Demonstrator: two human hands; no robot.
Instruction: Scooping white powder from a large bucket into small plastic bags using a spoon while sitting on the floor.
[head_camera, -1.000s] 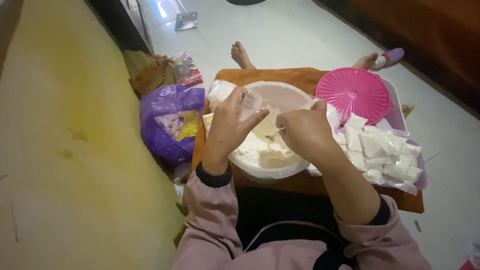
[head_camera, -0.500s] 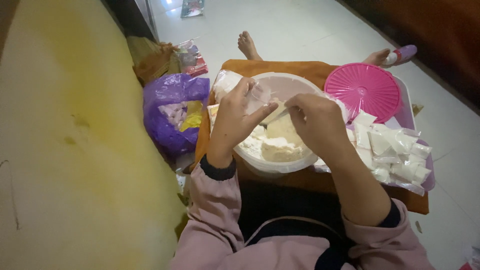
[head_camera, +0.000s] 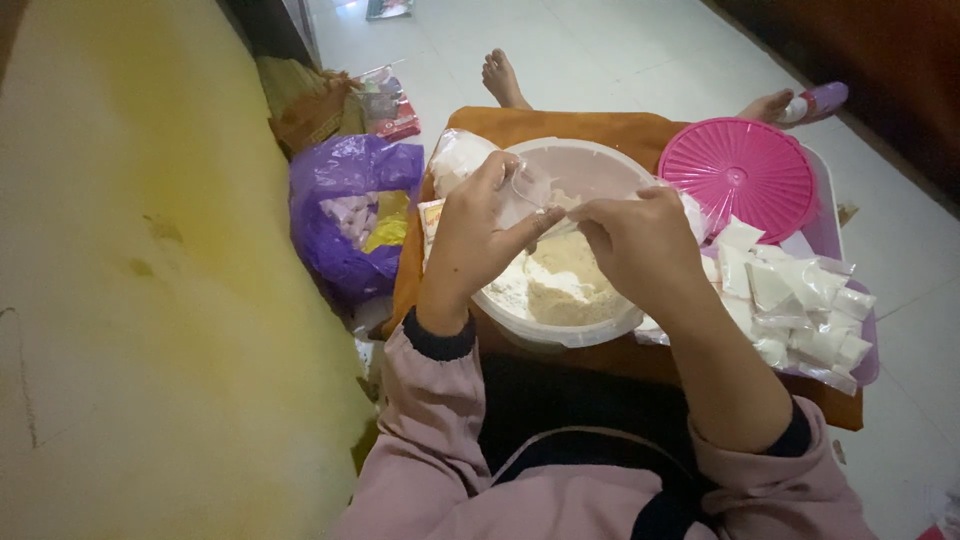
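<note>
Crowding bowl rim (head_camera: 545, 335): both hands (head_camera: 480, 240)

The scene is dimly and unevenly lit. The brightest light is thrown onto the pale floor (head_camera: 620, 60) at the top, where a faint sheen is seen on the tiles. The hands and the bowl (head_camera: 560, 330) are left in soft shade, with no hard shadows cast. The far right corner is lost in darkness. Fine detail is smeared by grain and slight blur, most of all on the yellow cushion (head_camera: 150, 300) at the left. The edges are stretched by wide-angle distortion.
</note>
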